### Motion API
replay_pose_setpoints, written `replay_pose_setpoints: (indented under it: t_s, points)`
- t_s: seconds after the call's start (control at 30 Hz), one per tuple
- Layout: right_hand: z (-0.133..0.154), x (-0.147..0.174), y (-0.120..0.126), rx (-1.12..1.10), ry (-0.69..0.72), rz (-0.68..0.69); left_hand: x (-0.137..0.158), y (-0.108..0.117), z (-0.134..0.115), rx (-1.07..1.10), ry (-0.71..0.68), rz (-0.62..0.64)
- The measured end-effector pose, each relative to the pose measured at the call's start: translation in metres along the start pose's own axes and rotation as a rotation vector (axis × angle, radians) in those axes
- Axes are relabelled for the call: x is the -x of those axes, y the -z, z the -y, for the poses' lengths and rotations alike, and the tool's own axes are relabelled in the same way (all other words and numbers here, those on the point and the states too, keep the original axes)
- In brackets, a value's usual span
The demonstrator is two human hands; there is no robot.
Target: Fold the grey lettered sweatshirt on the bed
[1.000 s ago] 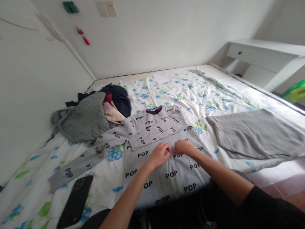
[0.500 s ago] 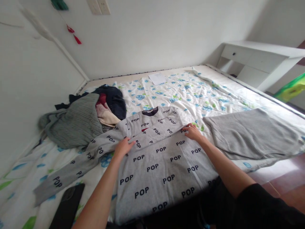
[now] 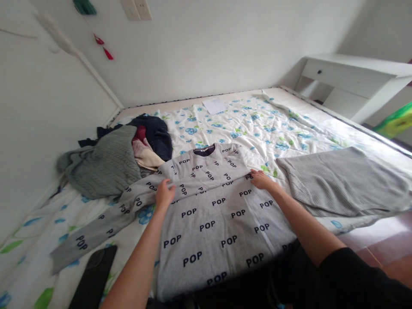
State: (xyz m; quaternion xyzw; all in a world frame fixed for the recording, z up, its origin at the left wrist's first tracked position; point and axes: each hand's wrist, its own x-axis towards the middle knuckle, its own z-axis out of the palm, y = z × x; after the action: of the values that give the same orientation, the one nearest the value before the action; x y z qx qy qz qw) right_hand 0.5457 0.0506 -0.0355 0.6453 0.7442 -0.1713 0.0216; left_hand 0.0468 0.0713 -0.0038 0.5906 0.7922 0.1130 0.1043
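A grey long-sleeved sweatshirt [image 3: 212, 231] printed with "POP" lies spread on the bed, its dark-lined collar pointing away from me. One sleeve is folded flat across its chest; the other stretches out to the left. My left hand [image 3: 165, 194] rests at the left end of the folded sleeve, thumb and fingers apart. At the right side of the sweatshirt, my right hand [image 3: 261, 179] has its fingertips closed on the fabric near the shoulder end of that fold. The garment's lower hem reaches the bed's near edge, by my dark clothing.
Left of the sweatshirt is a heap of clothes with a grey-green cable-knit sweater [image 3: 104, 165]. A black phone [image 3: 93, 277] lies at the near left. On the right lies a folded grey ribbed garment [image 3: 344, 182]. White paper [image 3: 214, 106] sits farther back, and a white desk [image 3: 347, 81] stands beyond.
My left hand has shifted slightly up and left, its fingers spreading. The folded sleeve lies flatter across the chest, and a small red patch there is now covered. My right hand stays nearly in place.
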Motion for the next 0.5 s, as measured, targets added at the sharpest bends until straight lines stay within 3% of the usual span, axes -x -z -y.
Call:
replay_pose_setpoints:
  t_s: [0.1,0.27,0.4,0.5]
  points:
    - [-0.001,-0.001,0.003,-0.007,-0.038,0.008,0.01,0.001,-0.015,-0.109,-0.102,0.031]
    - [-0.006,0.001,0.007,-0.071,-0.198,-0.072,0.025,0.006,-0.03,-0.282,-0.175,0.223]
    - [-0.009,0.0,0.006,-0.122,-0.286,-0.159,0.044,0.011,-0.023,-0.365,-0.172,0.298]
    - [-0.006,-0.001,-0.002,-0.149,-0.279,-0.269,0.066,0.012,-0.011,-0.32,-0.277,0.345]
